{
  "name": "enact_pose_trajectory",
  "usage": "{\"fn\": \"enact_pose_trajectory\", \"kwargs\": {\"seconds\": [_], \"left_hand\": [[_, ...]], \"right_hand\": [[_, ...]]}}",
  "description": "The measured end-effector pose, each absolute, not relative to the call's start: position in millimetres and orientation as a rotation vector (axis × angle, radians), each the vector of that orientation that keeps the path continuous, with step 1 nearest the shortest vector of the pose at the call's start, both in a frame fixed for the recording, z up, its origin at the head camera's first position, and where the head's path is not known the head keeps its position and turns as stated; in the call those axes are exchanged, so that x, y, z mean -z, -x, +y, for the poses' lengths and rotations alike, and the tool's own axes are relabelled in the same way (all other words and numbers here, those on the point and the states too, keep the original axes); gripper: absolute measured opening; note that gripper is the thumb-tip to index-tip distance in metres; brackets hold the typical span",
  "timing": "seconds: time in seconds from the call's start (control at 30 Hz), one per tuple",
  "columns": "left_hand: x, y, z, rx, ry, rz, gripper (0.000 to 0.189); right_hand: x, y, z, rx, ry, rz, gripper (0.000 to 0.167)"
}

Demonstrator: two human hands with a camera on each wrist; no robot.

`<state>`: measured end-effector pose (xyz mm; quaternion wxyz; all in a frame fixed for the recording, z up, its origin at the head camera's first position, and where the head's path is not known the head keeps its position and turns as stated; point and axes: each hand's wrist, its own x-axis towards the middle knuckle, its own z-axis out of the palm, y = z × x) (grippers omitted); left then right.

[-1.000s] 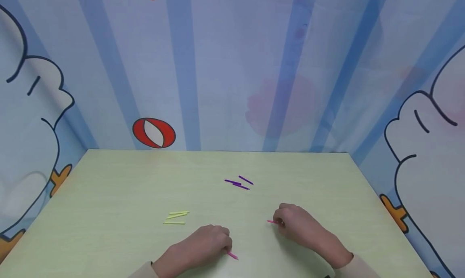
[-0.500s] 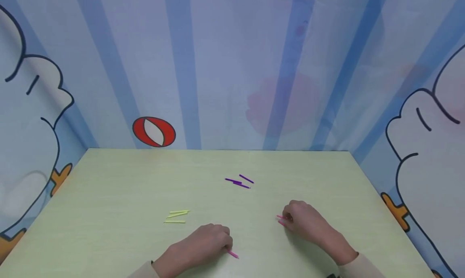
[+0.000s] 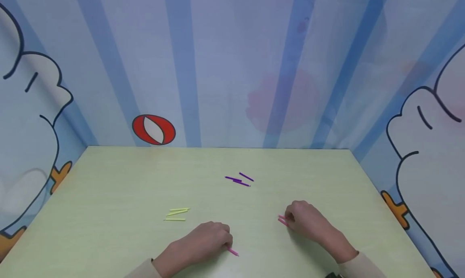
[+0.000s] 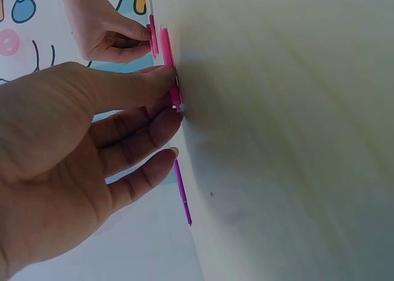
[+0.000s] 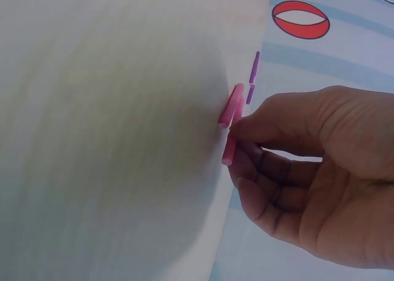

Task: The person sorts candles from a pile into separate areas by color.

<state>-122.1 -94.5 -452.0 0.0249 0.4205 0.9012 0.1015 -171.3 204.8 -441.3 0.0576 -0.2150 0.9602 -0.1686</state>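
In the head view my left hand [image 3: 207, 238], low in the middle, pinches a thin pink stick [image 3: 233, 252] between thumb and fingers, close over the table. The left wrist view shows this pink stick [image 4: 166, 44] from the side, its ends paler. Farther right, my right hand [image 3: 308, 220] pinches another pink stick [image 5: 229, 150] by its middle, between thumb and forefinger. A further pink stick [image 5: 228, 112] lies at a slant right beside that one, at the thumb tip. The fingers hide part of each held stick.
Several purple sticks [image 3: 246, 177] lie in a loose group toward the back of the pale table [image 3: 120, 181]. Several yellow sticks [image 3: 176, 219] lie left of my left hand. A printed blue striped cloth [image 3: 229, 68] walls the table behind and at both sides.
My right hand has moved a little right and away with its pink stick, and a second pink stick now shows beside it. The left hand stays almost still.
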Motion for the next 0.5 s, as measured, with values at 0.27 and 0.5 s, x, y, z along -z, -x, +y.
{"fn": "enact_pose_trajectory", "kwargs": {"seconds": [0.27,0.5], "left_hand": [[451.1,122.1,-93.8,-0.297,-1.286,2.789,0.016],[451.4,122.3,-94.8,-0.297,-1.303,2.787,0.016]], "right_hand": [[443.0,172.6,204.0,0.512,0.557,2.872,0.013],[443.8,172.5,204.5,0.516,0.579,2.89,0.013]]}}
